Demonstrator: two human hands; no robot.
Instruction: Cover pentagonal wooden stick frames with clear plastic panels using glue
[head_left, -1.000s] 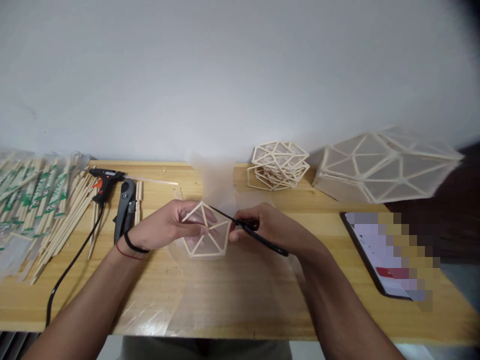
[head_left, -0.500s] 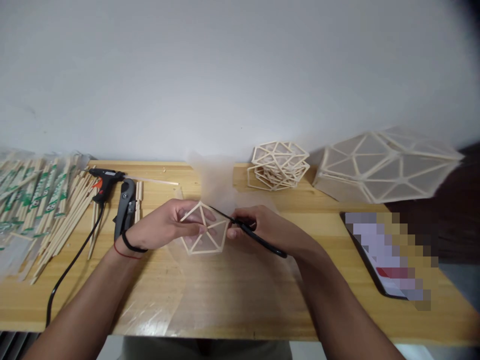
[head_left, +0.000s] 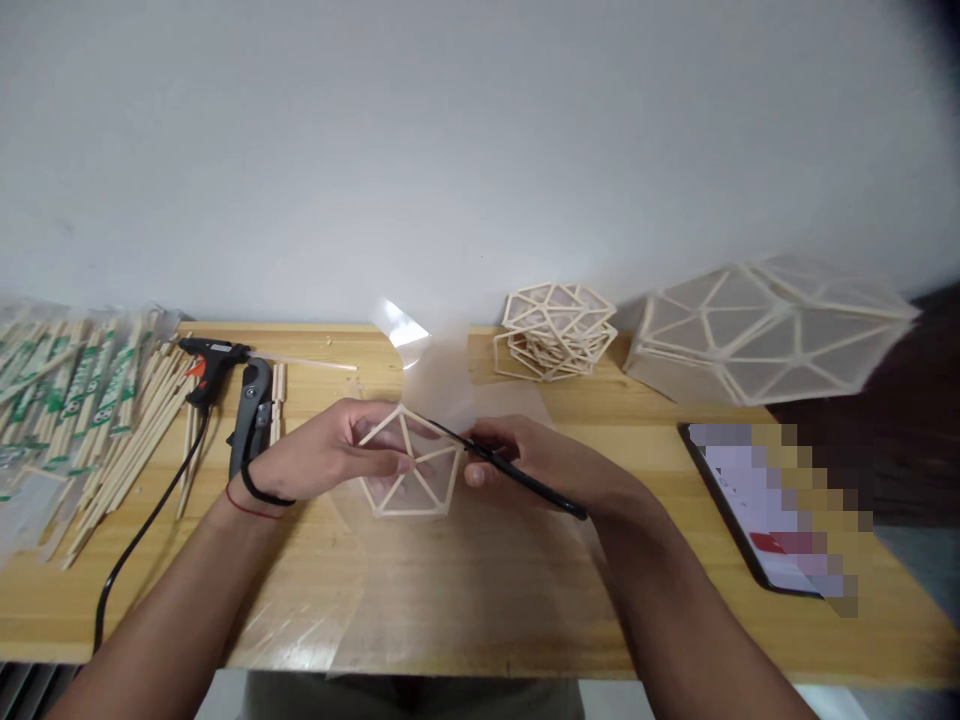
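Note:
My left hand grips a small pentagon frame of pale wooden sticks, thumb on top, held a little above the table. A clear plastic sheet is stuck to the frame and rises behind it. My right hand is closed on black scissors, whose blades run along the frame's upper right edge. The sheet also spreads flat under both hands.
A black glue gun with its cable and a grey cutter lie at the left, beside a heap of chopsticks. At the back stand stacked pentagon frames and a large faceted stick shell. A tablet lies at the right.
The scissors and my right hand have shifted slightly right and down along the frame's edge. The loose flap of clear sheet behind the frame now stands up and catches light.

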